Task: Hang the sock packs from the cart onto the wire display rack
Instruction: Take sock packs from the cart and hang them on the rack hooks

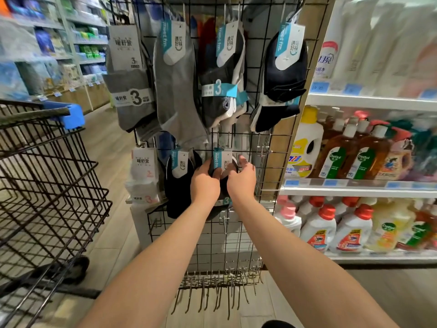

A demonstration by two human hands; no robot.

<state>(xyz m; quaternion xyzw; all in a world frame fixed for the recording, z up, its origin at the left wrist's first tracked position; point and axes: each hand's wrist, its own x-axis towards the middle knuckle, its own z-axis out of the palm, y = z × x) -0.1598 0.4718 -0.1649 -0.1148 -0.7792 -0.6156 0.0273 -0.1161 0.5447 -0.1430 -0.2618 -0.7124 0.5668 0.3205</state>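
A black wire display rack [281,159] stands in front of me with several sock packs hanging on its hooks. At a middle hook I hold a dark sock pack with a teal and white card [221,160] between both hands. My left hand [205,183] grips its left side, fingers curled on the socks. My right hand [242,179] holds its right side, thumb and fingers around the edge. The card's top sits at a metal hook [225,140]. The black wire cart [47,176] with a blue handle stands at the left.
Another dark pack [178,181] and a white pack [144,176] hang just left of my hands. Bare hooks [264,147] stick out to the right, and several loose hooks [220,287] hang at the rack's foot. Detergent shelves [359,185] stand on the right.
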